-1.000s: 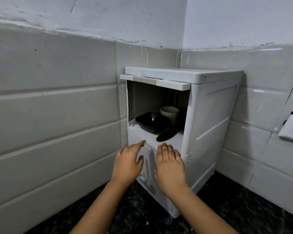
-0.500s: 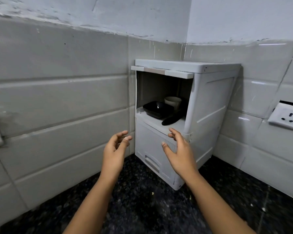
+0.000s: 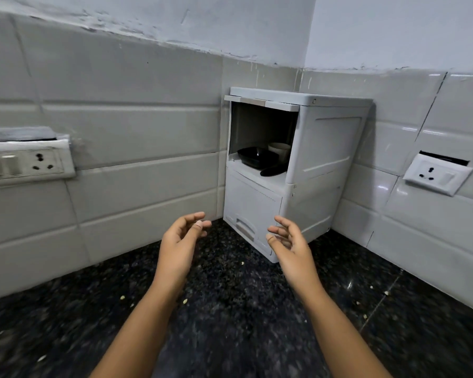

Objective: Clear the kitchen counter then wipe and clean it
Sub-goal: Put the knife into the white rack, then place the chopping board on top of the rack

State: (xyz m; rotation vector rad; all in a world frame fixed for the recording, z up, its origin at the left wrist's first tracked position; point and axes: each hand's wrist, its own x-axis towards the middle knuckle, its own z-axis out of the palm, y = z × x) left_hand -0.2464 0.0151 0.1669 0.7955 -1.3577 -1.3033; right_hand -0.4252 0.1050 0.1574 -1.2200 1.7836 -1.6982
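A white plastic storage cabinet [image 3: 322, 165] stands in the corner on the black speckled counter [image 3: 230, 309]. Its upper compartment is open and holds a black bowl [image 3: 253, 156], a white cup [image 3: 280, 150] behind it and a dark utensil [image 3: 272, 171] at the shelf's front. The lower drawer is closed. My left hand [image 3: 179, 244] and my right hand [image 3: 291, 245] hover above the counter in front of the cabinet, a little apart from it. Both have loosely curled, spread fingers and hold nothing.
Grey tiled walls meet in the corner behind the cabinet. A switch and socket plate [image 3: 25, 163] sits on the left wall, and a socket [image 3: 437, 174] on the right wall. Small pale crumbs [image 3: 185, 301] lie scattered on the counter.
Both hands have drawn back from the cabinet's lower drawer front toward me. The view has pulled away, so more counter and both wall sockets show.
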